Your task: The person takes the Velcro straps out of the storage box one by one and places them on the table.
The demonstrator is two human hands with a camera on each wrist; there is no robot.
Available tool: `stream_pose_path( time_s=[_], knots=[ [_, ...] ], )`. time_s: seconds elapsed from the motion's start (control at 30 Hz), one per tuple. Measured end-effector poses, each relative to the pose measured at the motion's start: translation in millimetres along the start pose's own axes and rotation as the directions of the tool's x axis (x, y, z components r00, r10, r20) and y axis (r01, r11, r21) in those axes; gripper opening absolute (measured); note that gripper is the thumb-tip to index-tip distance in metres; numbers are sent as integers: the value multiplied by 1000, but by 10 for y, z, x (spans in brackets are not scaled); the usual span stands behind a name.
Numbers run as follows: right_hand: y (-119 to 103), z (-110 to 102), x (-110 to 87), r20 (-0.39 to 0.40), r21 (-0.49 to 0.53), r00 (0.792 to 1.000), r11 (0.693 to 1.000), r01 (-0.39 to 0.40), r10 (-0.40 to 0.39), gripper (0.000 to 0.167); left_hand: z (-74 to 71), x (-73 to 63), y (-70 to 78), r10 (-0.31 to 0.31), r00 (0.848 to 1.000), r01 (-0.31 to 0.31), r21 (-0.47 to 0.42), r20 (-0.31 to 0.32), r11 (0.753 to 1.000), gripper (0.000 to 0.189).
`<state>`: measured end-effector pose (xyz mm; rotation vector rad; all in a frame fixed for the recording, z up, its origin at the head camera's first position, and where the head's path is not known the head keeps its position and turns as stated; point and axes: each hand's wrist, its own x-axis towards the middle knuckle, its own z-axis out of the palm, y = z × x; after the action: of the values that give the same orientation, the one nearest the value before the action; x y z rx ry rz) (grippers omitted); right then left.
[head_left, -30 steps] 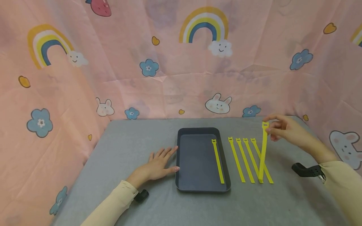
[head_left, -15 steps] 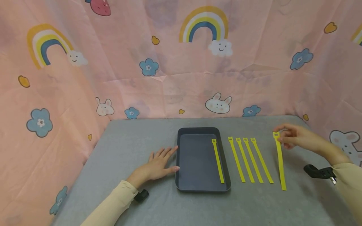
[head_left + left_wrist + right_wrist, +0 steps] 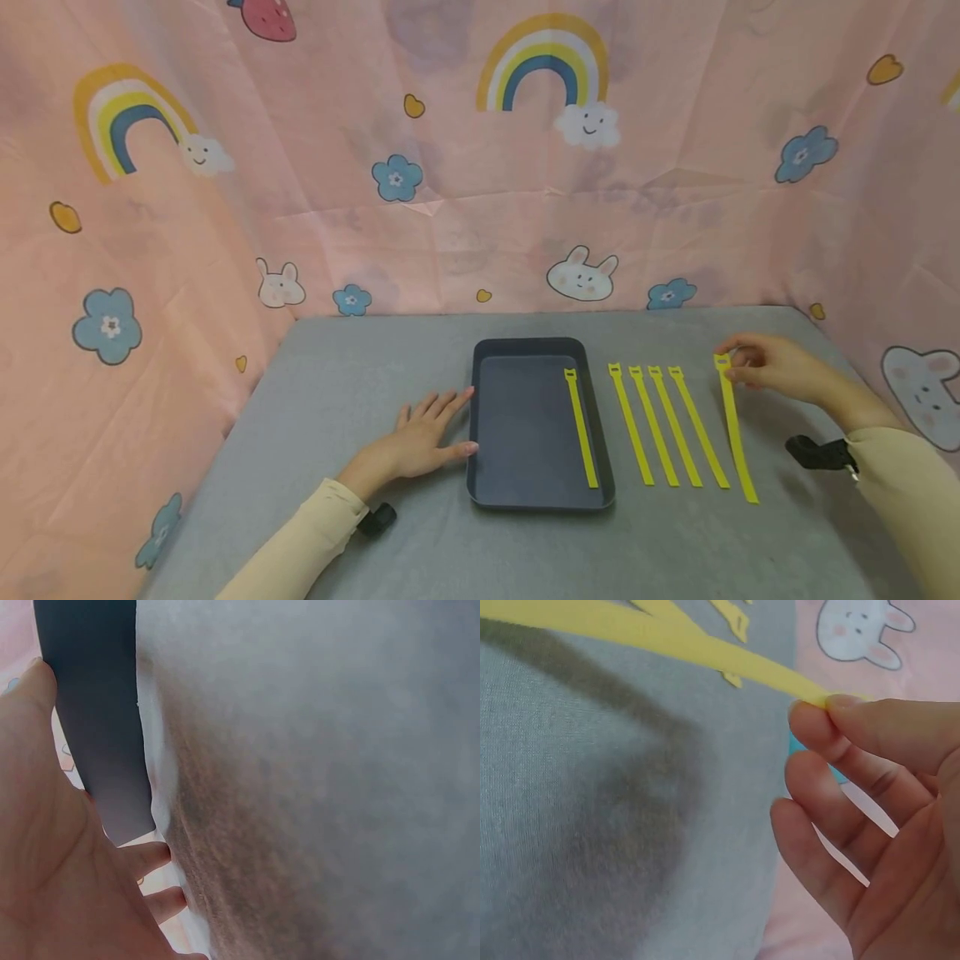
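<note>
My right hand [image 3: 780, 367] pinches a yellow cable tie [image 3: 735, 433] by its slotted head, between thumb and finger. In the right wrist view the strap [image 3: 705, 649] stretches from the fingertips across the frame, its shadow on the cloth below. Left of it, several more yellow ties [image 3: 671, 425] lie side by side on the table. A dark grey tray [image 3: 517, 450] holds one yellow tie [image 3: 581, 429] along its right side. My left hand [image 3: 412, 442] rests with spread fingers against the tray's left edge; the left wrist view shows its fingers beside the tray wall [image 3: 105, 727].
Grey cloth covers the table [image 3: 337, 358]. A pink patterned curtain [image 3: 450, 250] hangs at the back and both sides. A black wrist device [image 3: 821, 454] sits by the right sleeve, another [image 3: 377, 521] by the left.
The right hand has carried its cable tie rightward away from the row and lower, then slightly back left. The tie's tail no longer overlaps the others. The left hand stays at the tray.
</note>
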<state>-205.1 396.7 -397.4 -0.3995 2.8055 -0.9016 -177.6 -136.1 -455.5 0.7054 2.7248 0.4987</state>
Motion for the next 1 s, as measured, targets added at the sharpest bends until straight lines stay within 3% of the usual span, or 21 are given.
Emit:
stream_pose_path(
  time_s=[0.47, 1.0],
  knots=[
    [39, 112, 133, -25, -182, 999, 983, 37, -42, 29, -15, -6, 14, 1, 1000, -1, -1, -4, 1000, 83],
    [168, 235, 244, -31, -239, 999, 971, 30, -38, 30, -18, -17, 20, -2, 1000, 2, -7, -2, 1000, 83]
  ],
)
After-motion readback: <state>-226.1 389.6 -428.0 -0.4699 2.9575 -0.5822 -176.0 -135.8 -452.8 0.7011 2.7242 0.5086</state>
